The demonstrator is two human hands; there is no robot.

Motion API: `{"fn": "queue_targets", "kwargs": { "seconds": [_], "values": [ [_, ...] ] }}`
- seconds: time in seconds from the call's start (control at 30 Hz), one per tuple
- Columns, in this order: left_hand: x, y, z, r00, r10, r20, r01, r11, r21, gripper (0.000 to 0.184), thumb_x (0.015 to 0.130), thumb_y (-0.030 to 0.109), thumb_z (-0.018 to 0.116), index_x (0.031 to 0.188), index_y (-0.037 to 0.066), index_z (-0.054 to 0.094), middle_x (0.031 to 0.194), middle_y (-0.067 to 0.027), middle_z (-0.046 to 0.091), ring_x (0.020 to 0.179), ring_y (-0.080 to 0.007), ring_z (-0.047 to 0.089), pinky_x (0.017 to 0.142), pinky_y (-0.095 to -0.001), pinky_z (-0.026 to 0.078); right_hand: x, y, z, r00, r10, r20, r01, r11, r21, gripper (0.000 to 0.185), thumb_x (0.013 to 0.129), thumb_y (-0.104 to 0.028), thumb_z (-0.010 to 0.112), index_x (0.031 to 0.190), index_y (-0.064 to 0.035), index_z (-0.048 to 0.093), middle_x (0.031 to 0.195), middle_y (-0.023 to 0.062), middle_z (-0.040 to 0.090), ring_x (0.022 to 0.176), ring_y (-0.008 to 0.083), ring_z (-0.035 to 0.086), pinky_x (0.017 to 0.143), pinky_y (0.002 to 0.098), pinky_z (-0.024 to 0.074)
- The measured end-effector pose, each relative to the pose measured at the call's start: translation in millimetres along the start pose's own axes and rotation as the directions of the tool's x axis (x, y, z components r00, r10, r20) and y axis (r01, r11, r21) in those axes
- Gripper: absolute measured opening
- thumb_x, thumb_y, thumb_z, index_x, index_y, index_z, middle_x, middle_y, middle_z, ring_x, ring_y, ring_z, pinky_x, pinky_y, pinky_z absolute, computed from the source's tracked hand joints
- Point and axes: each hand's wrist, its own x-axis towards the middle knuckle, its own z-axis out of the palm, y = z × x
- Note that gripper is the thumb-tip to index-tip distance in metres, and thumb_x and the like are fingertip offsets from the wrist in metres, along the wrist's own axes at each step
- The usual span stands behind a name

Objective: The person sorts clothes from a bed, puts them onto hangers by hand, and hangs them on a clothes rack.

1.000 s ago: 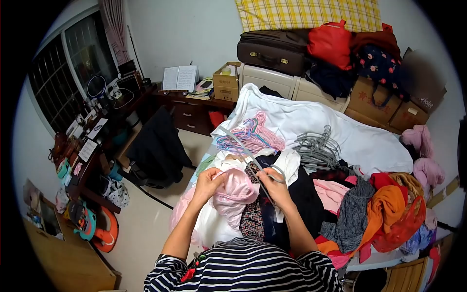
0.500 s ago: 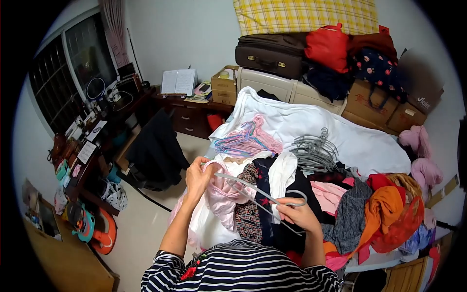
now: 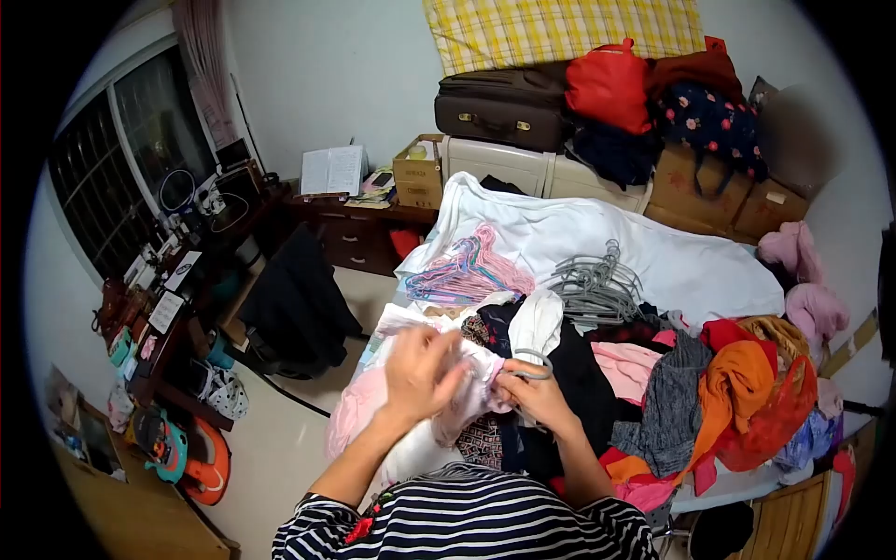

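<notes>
My right hand (image 3: 539, 394) is closed on a grey hanger (image 3: 534, 364), its hook sticking up above my fingers. A pale pink garment (image 3: 473, 401) is draped over the hanger and bunched against that hand. My left hand (image 3: 418, 375), blurred by motion, hovers over the garment's left side with thumb and fingers apart. Most of the hanger's body is hidden by the cloth. Below lie a patterned dark garment (image 3: 479, 441), a white garment (image 3: 536, 321) and black clothing (image 3: 577, 373).
On the bed's white cover (image 3: 691, 271) lie pink and blue hangers (image 3: 476, 271) and a heap of grey hangers (image 3: 597, 287). Piled clothes, including an orange one (image 3: 733, 397), cover the right side. A chair with a dark jacket (image 3: 297, 299) stands left.
The hanger has gone into the pink garment, which now covers most of it. My left hand has moved right, off the garment's edge; my right hand has shifted slightly left.
</notes>
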Motion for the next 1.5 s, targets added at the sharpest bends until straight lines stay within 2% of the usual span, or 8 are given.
{"fn": "queue_targets", "kwargs": {
  "seconds": [0.2, 0.37, 0.5, 0.6, 1.03, 1.17, 1.27, 1.5],
  "values": [
    [9, -19, -4, 0.931, 0.221, 0.289, -0.245, 0.968, 0.048, 0.023, 0.07, 0.013, 0.067, 0.093, 0.011, 0.064, 0.077, -0.0036, 0.053, 0.074, -0.0228, 0.054, 0.065, -0.0348, 0.041, 10, -32, 13, 0.968, -0.249, 0.03, 0.233, 0.849, -0.473, 0.022, 0.084, -0.019, 0.064, 0.096, -0.0012, 0.066, 0.068, 0.0065, 0.062, 0.059, 0.0165, 0.059, 0.056, 0.0284, 0.0463],
    [23, -37, -31, 0.994, 0.098, 0.05, -0.102, 0.99, 0.096, 0.012, 0.073, 0.011, 0.067, 0.084, 0.006, 0.064, 0.068, -0.0074, 0.054, 0.064, -0.0254, 0.053, 0.057, -0.0365, 0.039, 10, -74, 8, 0.533, -0.842, -0.077, 0.474, 0.373, -0.798, 0.019, 0.075, -0.011, 0.067, 0.092, -0.003, 0.064, 0.09, 0.0106, 0.062, 0.086, 0.0294, 0.056, 0.077, 0.0378, 0.0426],
    [29, -39, -61, 0.999, -0.039, -0.031, 0.038, 0.999, -0.03, 0.009, 0.078, 0.011, 0.067, 0.083, 0.003, 0.065, 0.065, -0.0086, 0.053, 0.06, -0.0247, 0.05, 0.055, -0.0342, 0.038, -4, -51, -2, 0.367, -0.894, -0.258, 0.476, 0.419, -0.773, 0.009, 0.073, 0.003, 0.062, 0.079, -0.0023, 0.058, 0.083, 0.0112, 0.061, 0.076, 0.0282, 0.056, 0.071, 0.0375, 0.0423],
    [29, -37, -75, 0.999, -0.036, -0.04, 0.037, 0.999, 0.01, 0.01, 0.079, 0.011, 0.067, 0.083, 0.003, 0.065, 0.065, -0.0083, 0.052, 0.059, -0.0234, 0.049, 0.054, -0.0329, 0.037, -3, -40, 16, 0.389, -0.921, 0.018, 0.585, 0.232, -0.777, 0.014, 0.068, 0.002, 0.066, 0.079, -0.0039, 0.058, 0.079, 0.0094, 0.061, 0.071, 0.0266, 0.057, 0.067, 0.036, 0.0422],
    [12, -36, -105, 0.989, -0.147, -0.003, 0.141, 0.956, -0.258, 0.011, 0.082, 0.007, 0.064, 0.088, -0.002, 0.065, 0.064, -0.0064, 0.052, 0.059, -0.0164, 0.045, 0.053, -0.0281, 0.035, 38, -27, 60, 0.738, -0.531, 0.417, 0.661, 0.445, -0.604, 0.029, 0.074, -0.019, 0.069, 0.101, -0.0078, 0.067, 0.109, 0.0056, 0.062, 0.099, 0.0255, 0.052, 0.088, 0.0389, 0.0343],
    [-3, -57, -126, 0.96, -0.246, -0.13, 0.225, 0.962, -0.157, 0.012, 0.082, 0.01, 0.065, 0.085, -0.002, 0.066, 0.061, -0.0062, 0.048, 0.058, -0.0158, 0.045, 0.053, -0.0281, 0.034, 30, -27, 41, 0.729, -0.655, 0.201, 0.592, 0.455, -0.665, 0.02, 0.076, -0.017, 0.071, 0.089, -0.0022, 0.066, 0.087, 0.0079, 0.067, 0.086, 0.0214, 0.059, 0.081, 0.0341, 0.0413],
    [-11, -60, -126, 0.968, -0.2, -0.149, 0.19, 0.979, -0.078, 0.012, 0.081, 0.01, 0.066, 0.085, -0.001, 0.066, 0.061, -0.0068, 0.048, 0.057, -0.0171, 0.045, 0.053, -0.0286, 0.035, 26, -13, 38, 0.831, -0.516, -0.206, 0.486, 0.855, -0.182, 0.02, 0.089, -0.022, 0.059, 0.095, -0.0031, 0.055, 0.078, 0.0055, 0.062, 0.074, 0.0133, 0.056, 0.065, 0.0253, 0.0404],
    [-19, -65, -118, 0.968, -0.24, -0.066, 0.229, 0.963, -0.142, 0.01, 0.081, 0.008, 0.065, 0.085, -0.001, 0.066, 0.064, -0.008, 0.051, 0.058, -0.019, 0.047, 0.054, -0.0295, 0.037, 24, -26, 42, 0.873, -0.336, -0.354, 0.443, 0.85, 0.286, 0.035, 0.098, -0.037, 0.037, 0.091, -0.005, 0.049, 0.072, 0.0044, 0.056, 0.056, 0.0056, 0.047, 0.05, 0.0196, 0.0315]
  ]
}}
